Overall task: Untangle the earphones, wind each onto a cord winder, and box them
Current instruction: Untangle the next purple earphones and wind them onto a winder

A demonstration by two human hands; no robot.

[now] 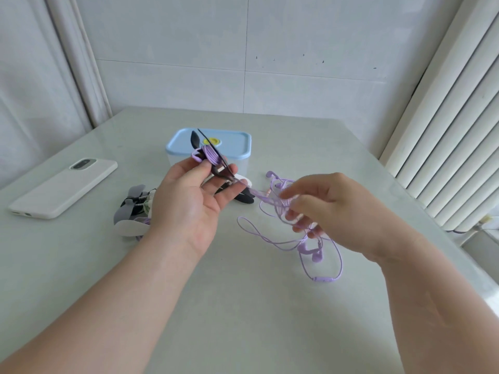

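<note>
My left hand [189,201] holds a black cord winder [216,160] above the table, with purple earphone cord wound round its middle. The cord runs right from the winder to my right hand [329,209], whose fingers pinch a bunch of the loose purple earphone cord [272,201]. The rest of that cord hangs and lies in loops on the table [243,292], with earbuds [314,253] below my right hand. Behind the winder stands the box with a blue lid [237,147], closed.
A pile of grey and black winders with other earphones [135,209] lies left of my left wrist. A white phone [64,187] rests at the left. A white radiator [453,136] stands beyond the right table edge.
</note>
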